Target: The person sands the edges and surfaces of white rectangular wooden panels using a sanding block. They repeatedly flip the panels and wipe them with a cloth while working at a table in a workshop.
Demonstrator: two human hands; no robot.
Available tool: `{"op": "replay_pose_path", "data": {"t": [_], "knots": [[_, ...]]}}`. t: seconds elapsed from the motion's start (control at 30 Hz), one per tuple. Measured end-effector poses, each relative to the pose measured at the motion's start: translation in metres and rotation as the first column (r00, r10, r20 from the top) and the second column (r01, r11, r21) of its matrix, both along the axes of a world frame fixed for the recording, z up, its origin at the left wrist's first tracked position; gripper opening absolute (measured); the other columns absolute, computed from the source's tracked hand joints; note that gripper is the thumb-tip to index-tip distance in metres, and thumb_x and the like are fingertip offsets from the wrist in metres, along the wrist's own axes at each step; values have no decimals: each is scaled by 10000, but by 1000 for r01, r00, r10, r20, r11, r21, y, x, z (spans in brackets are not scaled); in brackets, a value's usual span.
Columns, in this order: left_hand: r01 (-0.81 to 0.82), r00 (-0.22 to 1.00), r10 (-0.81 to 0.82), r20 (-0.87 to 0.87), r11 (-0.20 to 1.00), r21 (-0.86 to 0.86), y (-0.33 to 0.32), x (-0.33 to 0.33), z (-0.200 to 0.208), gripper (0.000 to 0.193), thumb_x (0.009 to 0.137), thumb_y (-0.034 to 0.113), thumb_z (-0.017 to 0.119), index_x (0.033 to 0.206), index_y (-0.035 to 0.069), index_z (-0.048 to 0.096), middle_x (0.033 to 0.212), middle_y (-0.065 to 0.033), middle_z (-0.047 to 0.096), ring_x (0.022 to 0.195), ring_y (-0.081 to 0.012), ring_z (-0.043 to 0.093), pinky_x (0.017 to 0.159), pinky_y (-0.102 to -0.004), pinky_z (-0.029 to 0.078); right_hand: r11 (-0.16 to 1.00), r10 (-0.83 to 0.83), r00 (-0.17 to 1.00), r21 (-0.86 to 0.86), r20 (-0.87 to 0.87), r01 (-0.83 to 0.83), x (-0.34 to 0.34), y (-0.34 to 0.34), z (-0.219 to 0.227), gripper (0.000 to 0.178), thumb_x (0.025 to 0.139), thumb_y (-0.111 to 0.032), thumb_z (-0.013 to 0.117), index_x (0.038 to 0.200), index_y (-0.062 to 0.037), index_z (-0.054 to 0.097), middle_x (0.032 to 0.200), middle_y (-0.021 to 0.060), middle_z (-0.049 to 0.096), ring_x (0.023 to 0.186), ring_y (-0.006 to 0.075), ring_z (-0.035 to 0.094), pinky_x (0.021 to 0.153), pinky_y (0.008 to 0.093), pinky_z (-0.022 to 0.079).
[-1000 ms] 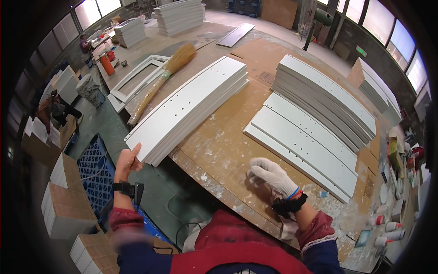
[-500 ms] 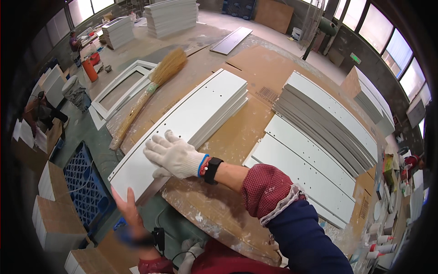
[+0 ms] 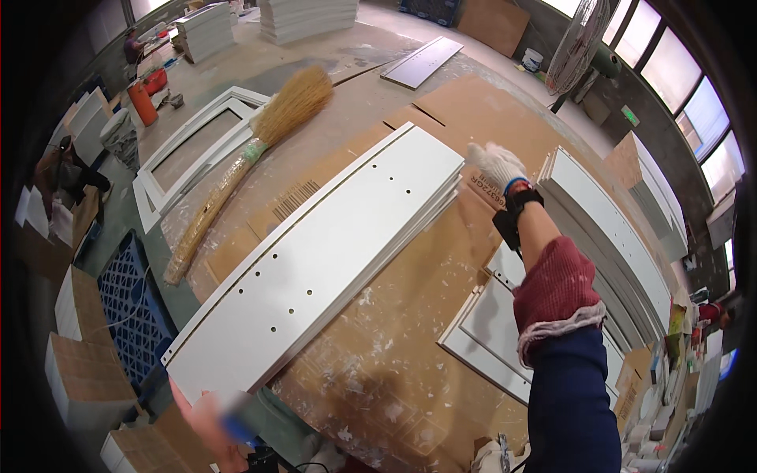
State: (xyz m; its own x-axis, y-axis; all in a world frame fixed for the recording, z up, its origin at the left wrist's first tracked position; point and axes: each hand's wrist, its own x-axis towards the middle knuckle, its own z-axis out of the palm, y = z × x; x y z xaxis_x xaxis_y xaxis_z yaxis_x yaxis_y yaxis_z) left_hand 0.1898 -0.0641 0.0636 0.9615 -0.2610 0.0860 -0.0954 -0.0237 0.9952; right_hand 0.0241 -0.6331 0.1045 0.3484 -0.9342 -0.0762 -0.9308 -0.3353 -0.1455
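By brown cardboard, stacked white drilled panels are seemingly cushioned. Near opposite ends, bare left hand and white-gloved right hand are placed apart, grips indiscernible.

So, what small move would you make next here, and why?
Perhaps bring the gloved right hand against the far end of the top white panel: the left hand is at its near end, the glove is right beside the far one, and the panels under it look slightly staggered.

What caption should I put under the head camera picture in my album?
Bare left hand and gloved right hand by opposite ends of stacked white boards, broom beside.
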Motion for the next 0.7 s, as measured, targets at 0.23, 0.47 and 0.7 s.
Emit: {"op": "replay_pose_path", "data": {"t": [0.23, 0.47, 0.7], "knots": [[-14, 1000, 14, 3, 1000, 7, -6, -5, 3, 584, 891, 137, 497, 1395, -22, 249, 1374, -160, 365, 1240, -248, 385, 1038, -352, 267, 678, 653, 755, -490, 60, -547, 7, 87, -21, 525, 914, -346, 456, 1313, -13, 382, 1333, 217, 413, 1261, 339, 370, 1031, 369, 311], [-51, 999, 51, 18, 998, 45, -4, -6, 2, 622, 865, 177, 529, 1383, -41, 263, 1355, -160, 376, 1225, -244, 394, 1031, -346, 270, 808, 587, 726, -198, 358, -555, -10, 75, -5, 762, 784, -356, 645, 1371, -13, 299, 1384, 211, 352, 1275, 325, 358, 1051, 351, 307], [-32, 999, 31, 32, 999, 35, -7, -6, 5, 637, 859, 186, 539, 1384, -43, 260, 1351, -165, 381, 1218, -243, 402, 1025, -341, 281, 786, 499, 747, 135, 439, -604, 1, 12, 3, 476, 760, -155, 693, 1188, -26, 532, 917, 107, 623, 859, 181, 596, 787, 279, 487]]}}
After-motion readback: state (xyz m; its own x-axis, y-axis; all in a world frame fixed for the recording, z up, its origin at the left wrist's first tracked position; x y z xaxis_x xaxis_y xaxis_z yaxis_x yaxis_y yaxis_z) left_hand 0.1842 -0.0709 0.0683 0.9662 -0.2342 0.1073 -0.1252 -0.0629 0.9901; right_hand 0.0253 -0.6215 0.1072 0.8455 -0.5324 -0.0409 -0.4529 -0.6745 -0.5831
